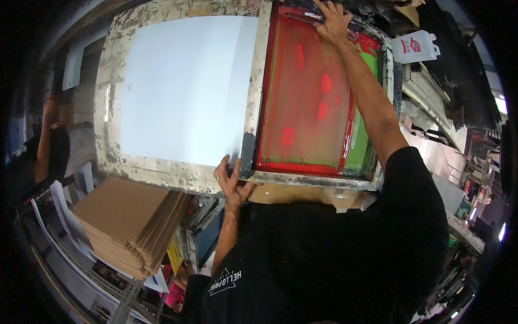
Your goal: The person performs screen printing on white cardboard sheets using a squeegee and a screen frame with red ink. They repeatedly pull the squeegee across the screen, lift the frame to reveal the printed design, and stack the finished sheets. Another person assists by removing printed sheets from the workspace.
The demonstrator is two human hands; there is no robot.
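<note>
A wooden-edged printing screen [307, 108] with red ink across its mesh lies in front of me, a green strip [358, 143] along its right side. Left of it, a large pale-blue sheet [186, 92] lies flat on a stained board [110, 113]. My left hand [231, 186] is at the sheet's near right corner, beside the screen frame's corner, with fingers spread and thumb stretched out. My right arm reaches over the screen. That hand [332, 24] is curled over a dark bar [299, 13] at the screen's far end; its fingertips are partly cut off by the picture's edge.
A white plastic jug [415, 47] stands past the screen's far right corner. Below the board at the left is a stack of brown cardboard [121, 213]. Another person's arm [43, 143] shows at the far left, and cluttered shelving [464, 232] at the right.
</note>
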